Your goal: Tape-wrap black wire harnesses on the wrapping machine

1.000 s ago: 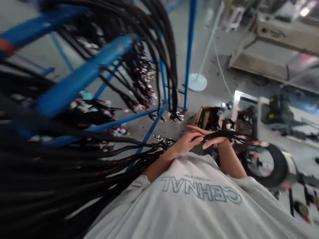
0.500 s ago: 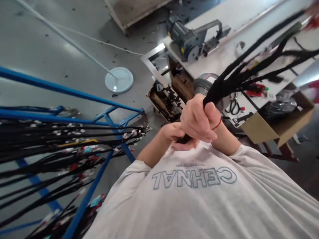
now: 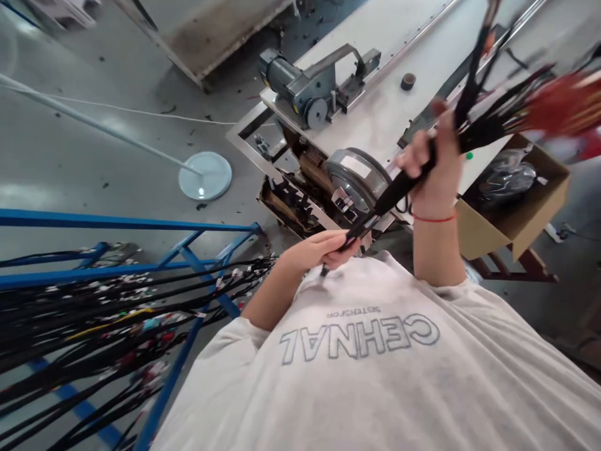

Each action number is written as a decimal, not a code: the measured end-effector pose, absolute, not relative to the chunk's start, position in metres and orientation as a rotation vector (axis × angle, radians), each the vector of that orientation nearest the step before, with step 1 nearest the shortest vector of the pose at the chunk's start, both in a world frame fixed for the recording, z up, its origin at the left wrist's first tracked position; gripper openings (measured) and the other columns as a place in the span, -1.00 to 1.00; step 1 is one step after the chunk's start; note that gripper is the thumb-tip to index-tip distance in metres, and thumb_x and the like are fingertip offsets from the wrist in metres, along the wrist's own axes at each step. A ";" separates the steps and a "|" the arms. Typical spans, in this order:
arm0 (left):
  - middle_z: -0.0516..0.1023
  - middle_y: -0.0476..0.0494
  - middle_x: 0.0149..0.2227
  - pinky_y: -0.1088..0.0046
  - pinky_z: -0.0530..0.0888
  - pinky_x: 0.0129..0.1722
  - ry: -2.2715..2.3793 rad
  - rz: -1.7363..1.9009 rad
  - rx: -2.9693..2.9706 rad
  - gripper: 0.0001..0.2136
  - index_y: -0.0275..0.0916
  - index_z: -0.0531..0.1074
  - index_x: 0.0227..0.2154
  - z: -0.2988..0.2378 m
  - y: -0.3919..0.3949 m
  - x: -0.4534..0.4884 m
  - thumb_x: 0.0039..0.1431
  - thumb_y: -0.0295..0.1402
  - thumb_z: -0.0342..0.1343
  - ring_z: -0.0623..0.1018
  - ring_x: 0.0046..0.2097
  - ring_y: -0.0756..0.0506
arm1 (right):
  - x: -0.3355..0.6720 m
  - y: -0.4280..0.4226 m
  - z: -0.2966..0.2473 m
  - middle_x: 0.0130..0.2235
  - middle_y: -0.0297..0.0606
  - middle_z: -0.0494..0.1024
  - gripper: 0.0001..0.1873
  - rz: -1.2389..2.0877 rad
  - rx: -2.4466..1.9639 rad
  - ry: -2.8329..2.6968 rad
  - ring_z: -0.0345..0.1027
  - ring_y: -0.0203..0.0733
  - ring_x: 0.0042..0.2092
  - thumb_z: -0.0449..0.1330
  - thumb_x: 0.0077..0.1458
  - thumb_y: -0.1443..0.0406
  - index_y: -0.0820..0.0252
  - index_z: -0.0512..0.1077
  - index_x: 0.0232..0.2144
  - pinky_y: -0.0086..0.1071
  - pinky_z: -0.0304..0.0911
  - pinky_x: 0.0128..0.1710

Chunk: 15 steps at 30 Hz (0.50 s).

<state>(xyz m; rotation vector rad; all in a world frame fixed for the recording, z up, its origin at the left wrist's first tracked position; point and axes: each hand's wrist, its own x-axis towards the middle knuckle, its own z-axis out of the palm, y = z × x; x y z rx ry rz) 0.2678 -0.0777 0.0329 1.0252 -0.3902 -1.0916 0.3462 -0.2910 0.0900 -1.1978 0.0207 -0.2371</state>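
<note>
A black taped wire harness (image 3: pixel 399 191) runs slantwise in front of my chest, from lower left to upper right. Low on its narrow end, my left hand (image 3: pixel 323 249) is closed around it close to my shirt. Farther up, my right hand (image 3: pixel 434 166), with a red string at the wrist, wraps the thicker part; it is slightly blurred. Beyond that hand the harness splits into several black branches (image 3: pixel 488 128). Blurred red and orange strands (image 3: pixel 563 106) show at the far right; I cannot make out their ends.
A white workbench (image 3: pixel 389 59) carries a grey motorised machine (image 3: pixel 300 84) and a black tape roll (image 3: pixel 408 81). A round grey device (image 3: pixel 359 175) is at its near end. An open cardboard box (image 3: pixel 539 219) stands right. At left, a blue rack (image 3: pixel 141 223) holds many harnesses; a white round base (image 3: pixel 205 176) stands behind.
My right hand has moved up and right along the harness, away from my left hand. My left hand still grips the lower end. The view has shifted slightly.
</note>
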 end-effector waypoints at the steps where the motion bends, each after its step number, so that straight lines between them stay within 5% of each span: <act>1: -0.01 0.15 -0.59 0.57 -0.01 -0.67 -0.375 -1.150 0.899 -0.57 -0.24 0.28 -0.34 0.030 -0.073 0.264 0.22 0.10 0.04 -0.03 -0.62 0.10 | 0.347 -0.307 0.099 -0.56 -0.53 0.09 -0.64 -0.229 -1.130 -0.005 -0.07 -0.38 -0.60 0.24 0.09 -0.06 -0.05 0.39 -0.16 -0.40 0.15 -0.53; 5: -0.01 0.16 -0.59 0.58 -0.08 -0.68 -0.308 -1.198 0.763 -0.59 -0.25 0.26 -0.38 0.023 -0.066 0.253 0.23 0.05 0.07 -0.06 -0.62 0.12 | 0.347 -0.338 0.119 -0.46 -0.46 0.25 -0.71 -0.081 -1.029 -0.003 -0.02 -0.42 -0.55 0.23 0.09 -0.02 -0.02 0.46 -0.25 -0.42 0.11 -0.53; 10: 0.10 0.10 -0.56 0.55 -0.06 -0.67 -0.300 -1.039 1.021 -0.59 -0.27 0.34 -0.23 0.028 -0.080 0.254 0.27 0.05 0.03 0.00 -0.59 0.10 | 0.330 -0.303 0.130 -0.56 -0.50 0.10 -0.66 -0.240 -1.058 -0.088 -0.12 -0.45 -0.62 0.38 -0.01 0.07 0.06 0.30 -0.45 -0.44 -0.04 -0.65; 15: 0.05 0.12 -0.58 0.55 -0.02 -0.65 -0.416 -1.032 1.139 -0.57 -0.26 0.31 -0.31 0.045 -0.093 0.258 0.34 0.06 -0.14 0.01 -0.60 0.09 | 0.319 -0.264 0.136 -0.66 -0.53 0.00 -0.47 -0.128 -1.057 -0.230 -0.23 -0.49 -0.70 0.33 0.10 0.14 0.13 0.06 -0.60 -0.49 -0.26 -0.73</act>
